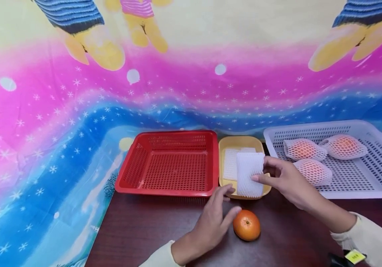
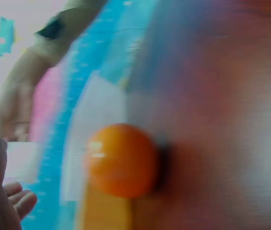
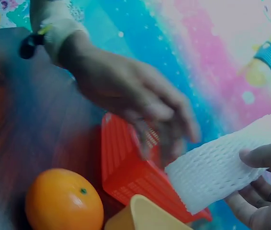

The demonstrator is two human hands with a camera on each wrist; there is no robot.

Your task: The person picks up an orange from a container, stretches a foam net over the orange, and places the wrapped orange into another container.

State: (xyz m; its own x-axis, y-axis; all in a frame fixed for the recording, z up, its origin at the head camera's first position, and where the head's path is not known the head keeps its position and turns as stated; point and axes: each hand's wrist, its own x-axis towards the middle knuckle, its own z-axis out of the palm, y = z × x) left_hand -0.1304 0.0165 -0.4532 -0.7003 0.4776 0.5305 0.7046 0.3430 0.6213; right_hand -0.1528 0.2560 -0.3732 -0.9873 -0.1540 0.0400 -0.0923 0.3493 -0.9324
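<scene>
Between thumb and fingers my right hand (image 1: pixel 287 181) pinches a flat white foam net sleeve (image 1: pixel 250 174) above the yellow tray (image 1: pixel 225 182). In the right wrist view the foam net sleeve (image 3: pixel 221 165) slants away from the fingertips. My left hand (image 1: pixel 211 222) is spread, its fingers near the tray's front edge and its thumb beside an orange (image 1: pixel 246 225). That bare orange sits on the dark table in front of the tray. Whether the left thumb touches it I cannot tell. More white foam net sleeves (image 1: pixel 231 163) lie in the tray.
A red plastic basket (image 1: pixel 212 163) stands left of the tray. To the right, a pale lavender basket (image 1: pixel 361 194) holds three oranges in foam nets (image 1: pixel 344 146). A patterned cloth (image 1: pixel 191 85) hangs behind and along the left side of the table (image 1: pixel 144 230).
</scene>
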